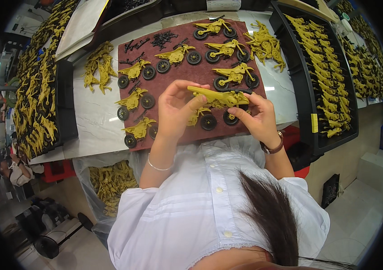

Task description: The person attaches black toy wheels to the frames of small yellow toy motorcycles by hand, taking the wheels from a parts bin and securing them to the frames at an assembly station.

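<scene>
Between my two hands, above the near part of a dark red mat (180, 74), I hold a yellow toy motorcycle body (216, 98). My left hand (180, 105) grips its left end between thumb and fingers. At the other end my right hand (259, 117) pinches it, close to a black bar-like part (241, 91) along the top. Beneath the hands, black toy wheels (208, 122) and yellow pieces lie partly covered. Several more toy motorcycles, such as one yellow toy motorcycle (234, 75) with black wheels, stand or lie in rows on the mat.
Small black parts (163, 39) are heaped at the mat's far side. Loose yellow body parts lie in a left pile (99, 67) and a right pile (265, 45). A black tray (306, 96) with rows of yellow pieces stands right. Below the table's left front hangs a plastic bag (83, 175) of yellow parts.
</scene>
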Tool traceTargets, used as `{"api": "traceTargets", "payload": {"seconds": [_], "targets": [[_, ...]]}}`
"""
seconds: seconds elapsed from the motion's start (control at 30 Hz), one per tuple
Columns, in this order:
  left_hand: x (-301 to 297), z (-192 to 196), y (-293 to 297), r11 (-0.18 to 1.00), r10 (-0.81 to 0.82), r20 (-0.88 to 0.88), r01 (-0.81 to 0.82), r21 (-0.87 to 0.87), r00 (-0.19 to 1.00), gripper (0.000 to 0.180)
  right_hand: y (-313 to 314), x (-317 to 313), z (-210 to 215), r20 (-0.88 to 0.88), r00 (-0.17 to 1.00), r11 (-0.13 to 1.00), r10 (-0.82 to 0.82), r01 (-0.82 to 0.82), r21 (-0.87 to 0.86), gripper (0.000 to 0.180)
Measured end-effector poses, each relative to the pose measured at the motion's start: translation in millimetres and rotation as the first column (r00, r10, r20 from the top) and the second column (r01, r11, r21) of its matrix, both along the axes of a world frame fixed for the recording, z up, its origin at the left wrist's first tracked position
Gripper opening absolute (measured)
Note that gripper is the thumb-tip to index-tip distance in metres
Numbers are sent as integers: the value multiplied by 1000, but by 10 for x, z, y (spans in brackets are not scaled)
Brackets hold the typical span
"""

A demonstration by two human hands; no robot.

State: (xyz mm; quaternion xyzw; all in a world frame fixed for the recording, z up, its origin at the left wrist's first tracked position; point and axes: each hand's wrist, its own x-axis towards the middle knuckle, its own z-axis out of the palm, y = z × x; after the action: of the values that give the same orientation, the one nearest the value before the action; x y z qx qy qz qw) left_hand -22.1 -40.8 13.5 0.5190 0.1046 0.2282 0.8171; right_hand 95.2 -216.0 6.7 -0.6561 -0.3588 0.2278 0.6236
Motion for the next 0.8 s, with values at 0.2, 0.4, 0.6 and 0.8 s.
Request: {"api": "traceTargets", "payload": {"seconds": [0.2,0.4,0.6,0.8], "targets": [[44,20,83,1000,4,1,-4,-22,1000,27,77,159,156,85,996,999,-26,27,-16,27],[-23,312,53,772,-10,-190,128,622,982,39,124,156,263,395,913,994,103,-109,-9,28],[-80,355,-4,568,73,-82,26,823,994,33,139,53,274,381,921,994,77,-101,44,27],[-43,310,4,516,36,-35,11,857,999,29,104,62,186,369,927,993,61,-94,72,25]]}}
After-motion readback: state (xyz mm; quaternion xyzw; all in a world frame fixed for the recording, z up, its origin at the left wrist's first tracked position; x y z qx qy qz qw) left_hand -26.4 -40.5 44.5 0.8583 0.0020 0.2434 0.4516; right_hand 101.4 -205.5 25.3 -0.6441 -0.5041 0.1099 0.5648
